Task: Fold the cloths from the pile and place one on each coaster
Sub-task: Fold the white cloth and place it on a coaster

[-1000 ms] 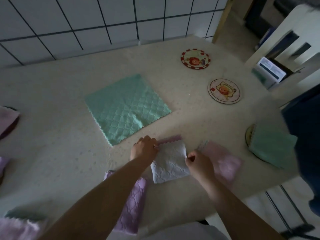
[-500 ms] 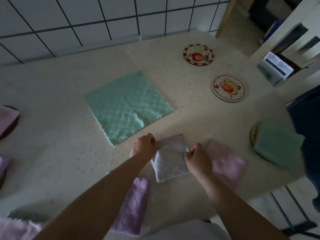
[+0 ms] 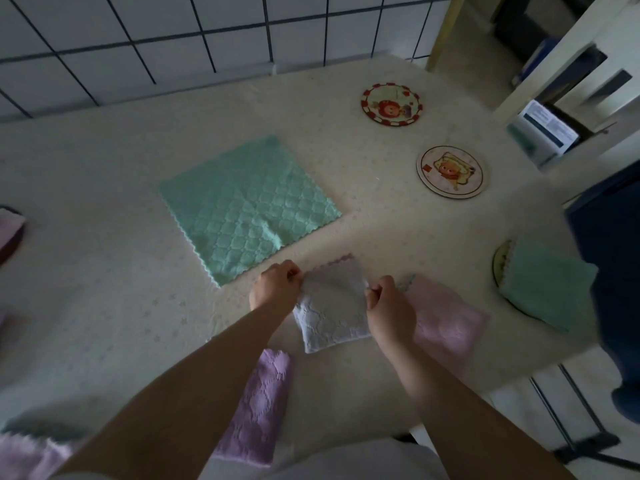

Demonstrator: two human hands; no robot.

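— So what changed in the last second?
— Little. The left hand (image 3: 275, 287) and right hand (image 3: 389, 303) still pinch the white cloth's (image 3: 332, 311) far corners; its far edge has lifted slightly off the worktop (image 3: 104, 289).
— Folded, then?
— Seemingly a small square, lying near the front edge between green cloth (image 3: 249, 206) and pink cloth (image 3: 445, 322). Two coasters (image 3: 452, 172) sit bare, so placing probably comes next.

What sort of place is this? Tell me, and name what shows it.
Probably a home kitchen or dining corner: a tiled wall behind a table under a patterned covering, cartoon coasters laid out as if for places, and a white chair at the far right.
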